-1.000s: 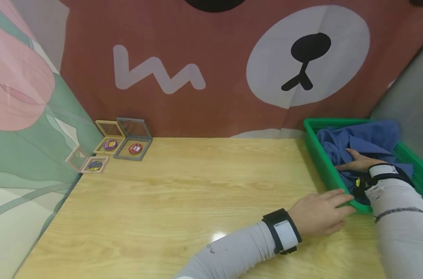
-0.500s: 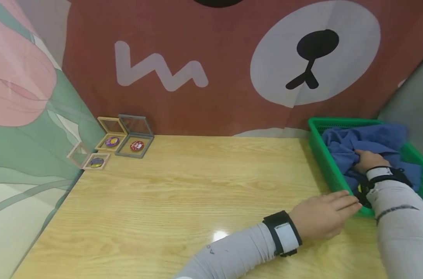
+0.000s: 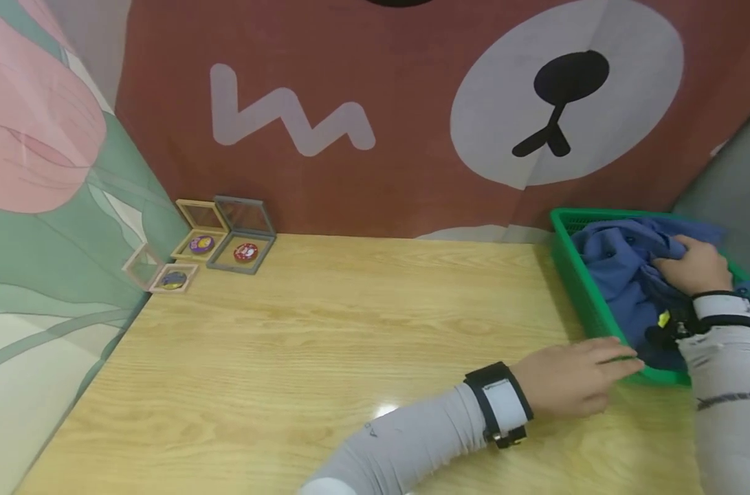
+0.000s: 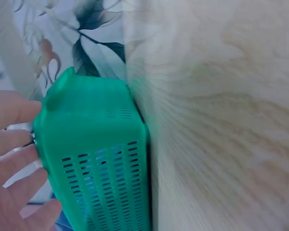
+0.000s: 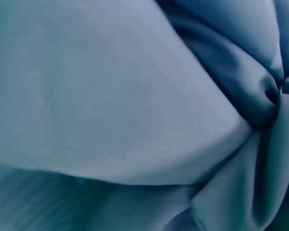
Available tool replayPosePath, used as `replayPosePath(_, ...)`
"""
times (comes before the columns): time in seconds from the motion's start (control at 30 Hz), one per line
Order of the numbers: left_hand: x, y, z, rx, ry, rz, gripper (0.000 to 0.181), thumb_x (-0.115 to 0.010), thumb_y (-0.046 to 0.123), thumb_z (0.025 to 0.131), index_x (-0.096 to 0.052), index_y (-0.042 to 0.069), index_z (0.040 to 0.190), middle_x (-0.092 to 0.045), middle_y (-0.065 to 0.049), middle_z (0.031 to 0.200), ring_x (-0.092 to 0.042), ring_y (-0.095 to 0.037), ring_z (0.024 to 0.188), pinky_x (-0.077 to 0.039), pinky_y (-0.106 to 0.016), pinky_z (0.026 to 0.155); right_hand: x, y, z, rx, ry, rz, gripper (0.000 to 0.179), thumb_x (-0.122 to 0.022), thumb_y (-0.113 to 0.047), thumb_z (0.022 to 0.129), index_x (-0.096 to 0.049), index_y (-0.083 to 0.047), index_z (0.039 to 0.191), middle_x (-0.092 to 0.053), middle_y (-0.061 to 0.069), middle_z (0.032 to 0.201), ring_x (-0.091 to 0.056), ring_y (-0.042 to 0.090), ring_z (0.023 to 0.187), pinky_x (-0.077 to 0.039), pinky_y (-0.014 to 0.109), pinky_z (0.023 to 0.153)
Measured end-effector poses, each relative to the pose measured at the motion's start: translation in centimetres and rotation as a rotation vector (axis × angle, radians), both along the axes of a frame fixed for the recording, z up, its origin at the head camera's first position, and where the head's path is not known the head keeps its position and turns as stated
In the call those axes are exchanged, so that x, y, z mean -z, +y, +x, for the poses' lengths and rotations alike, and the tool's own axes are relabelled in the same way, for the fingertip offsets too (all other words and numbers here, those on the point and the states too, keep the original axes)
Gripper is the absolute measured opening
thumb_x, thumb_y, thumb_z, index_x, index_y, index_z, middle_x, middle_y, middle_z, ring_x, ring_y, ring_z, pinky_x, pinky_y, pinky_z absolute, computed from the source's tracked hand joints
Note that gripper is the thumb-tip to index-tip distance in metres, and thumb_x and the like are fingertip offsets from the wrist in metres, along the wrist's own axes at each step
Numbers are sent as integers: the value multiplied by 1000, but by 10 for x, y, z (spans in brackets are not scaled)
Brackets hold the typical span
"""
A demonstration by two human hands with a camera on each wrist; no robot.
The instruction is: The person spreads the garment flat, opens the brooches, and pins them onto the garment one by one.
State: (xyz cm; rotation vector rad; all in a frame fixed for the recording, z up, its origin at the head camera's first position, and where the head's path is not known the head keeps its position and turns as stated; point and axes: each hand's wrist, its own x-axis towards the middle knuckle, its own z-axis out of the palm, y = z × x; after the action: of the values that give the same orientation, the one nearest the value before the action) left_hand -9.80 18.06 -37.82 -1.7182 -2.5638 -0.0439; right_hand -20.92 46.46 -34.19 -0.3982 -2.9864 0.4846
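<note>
A blue cloth point(image 3: 616, 268) lies bunched in the green basket point(image 3: 581, 295) at the right of the head view. My right hand point(image 3: 696, 267) grips a fold of that cloth inside the basket. Gathered creases of the blue cloth point(image 5: 135, 96) fill the right wrist view, where the fingers do not show. My left hand point(image 3: 572, 381) is at the basket's near left corner, its fingers extended and touching the rim. In the left wrist view, spread fingers point(image 4: 19, 187) are beside the perforated wall of the basket point(image 4: 101, 168).
Three small frames with lids up stand at the table's far left: a yellow frame point(image 3: 192, 256), a grey frame point(image 3: 232, 267) and a pale frame point(image 3: 183, 287). Each holds a round badge. A wall with a bear print point(image 3: 399, 172) rises behind the wooden table point(image 3: 325, 323).
My right hand has curled its fingers into the blue cloth and shifted right and up, drawing the fabric along. My left hand has stayed at the basket rim.
</note>
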Motion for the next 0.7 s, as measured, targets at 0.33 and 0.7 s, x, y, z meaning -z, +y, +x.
replayPosePath(0.33,-11,-24,-27,-345,-122,434,89,-50,44,101,10,14,159,-33,1,162,-28,-12,150,-54,-21,92,-46,-24,10,49,328,-111,46,-54,-21,93,-51,7,130,-65,19,117,-57,39,104,-43,56,88)
replayPosePath(0.7,-15,-28,-45,-454,-115,558,82,-57,49,97,-15,15,159,-33,0,160,-33,-14,148,-50,-25,102,-96,-57,45,81,538,-389,31,-58,-23,93,-54,-53,102,-43,-36,80,-41,-10,73,-31,13,64)
